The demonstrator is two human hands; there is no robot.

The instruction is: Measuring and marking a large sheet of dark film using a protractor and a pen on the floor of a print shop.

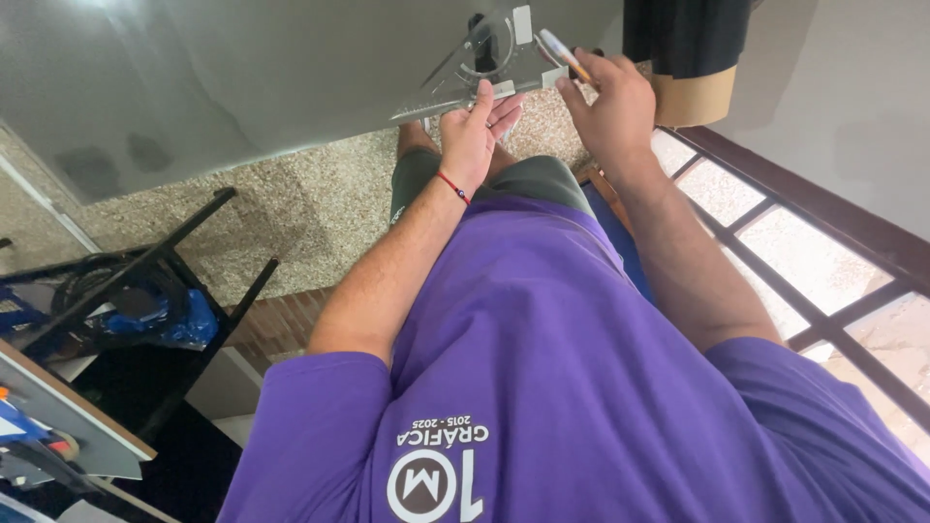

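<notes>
Speckled terrazzo floor, grey sheet [242, 68] overhead. Left hand [472, 131] pins clear set square [484, 68] at sheet's lower edge; right hand [608, 107] grips marker [562, 53]. Risk: one-handed hold lets square slip, skewing line.

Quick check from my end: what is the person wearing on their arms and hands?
Both forearms are bare, with no gloves. The left hand has a thin red string bracelet at the wrist. The right hand shows nothing worn at its wrist. Short purple T-shirt sleeves end above the elbows.
</notes>
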